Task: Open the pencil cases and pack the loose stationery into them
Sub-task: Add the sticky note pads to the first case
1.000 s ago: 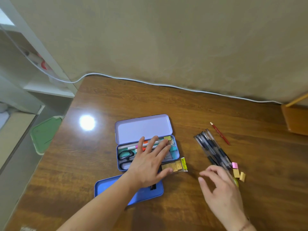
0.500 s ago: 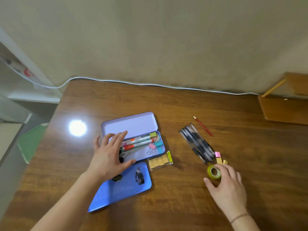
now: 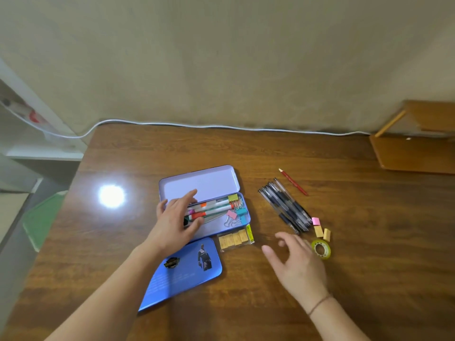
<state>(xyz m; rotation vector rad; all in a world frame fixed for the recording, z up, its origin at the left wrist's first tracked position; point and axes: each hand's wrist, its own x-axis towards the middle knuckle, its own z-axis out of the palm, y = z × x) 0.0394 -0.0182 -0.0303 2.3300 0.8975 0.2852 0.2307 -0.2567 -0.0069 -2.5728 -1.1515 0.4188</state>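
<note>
A lilac tin pencil case (image 3: 200, 180) lies open at the table's middle, holding markers (image 3: 212, 207), coloured binder clips (image 3: 235, 215) and scissors. My left hand (image 3: 176, 219) rests flat on its left end, fingers spread, holding nothing. In front of it lies a blue tin case (image 3: 183, 271), shut, with stickers on the lid. A clear packet of tan erasers (image 3: 236, 237) lies between the cases and my right hand (image 3: 296, 263), which hovers open over the table. Beyond it lie a bundle of black pens (image 3: 285, 207), a red pencil (image 3: 293, 181), small loose erasers (image 3: 320, 228) and a green tape roll (image 3: 320, 249).
The wooden table (image 3: 369, 230) ends at a beige wall, with a white cable (image 3: 221, 126) along its back edge. A wooden chair (image 3: 416, 148) stands at the right. White shelving (image 3: 37, 143) and a green board (image 3: 41, 217) are off the left edge.
My left hand has slid right onto the markers in the lilac case. My right hand has moved left off the tape roll toward the eraser packet.
</note>
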